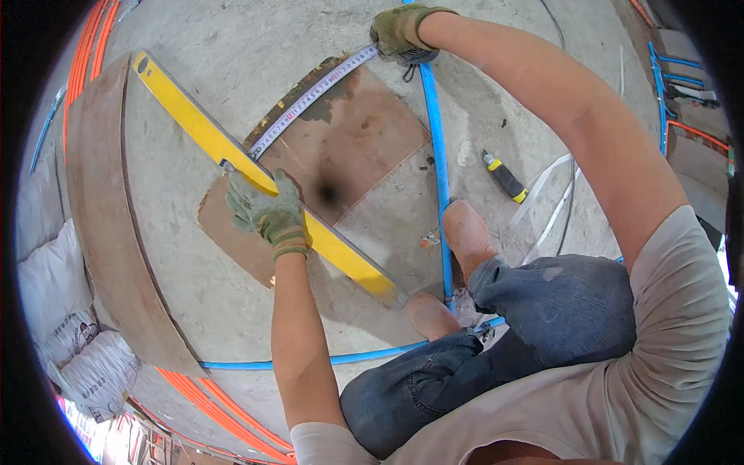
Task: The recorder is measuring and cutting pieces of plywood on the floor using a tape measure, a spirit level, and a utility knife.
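My left hand (273, 211), in a green work glove, is wrapped around the middle of a long yellow spirit level (190, 112). The level slants across a brown board (376, 128) on the concrete floor. At the far side, my gloved right hand (399, 29) grips a tape measure, its dark case (418, 56) mostly covered by the fingers. The white tape blade (314, 94) is pulled out along the board's far edge. Its free end meets the level just beyond my left hand.
A blue pipe (436, 147) runs past my right shoe, another (349, 357) across the near floor. A yellow-and-black utility knife (505, 177) lies right, by white strips (542, 190). Leftward are a long brown panel (108, 201), white sacks (58, 271) and orange pipes (225, 411).
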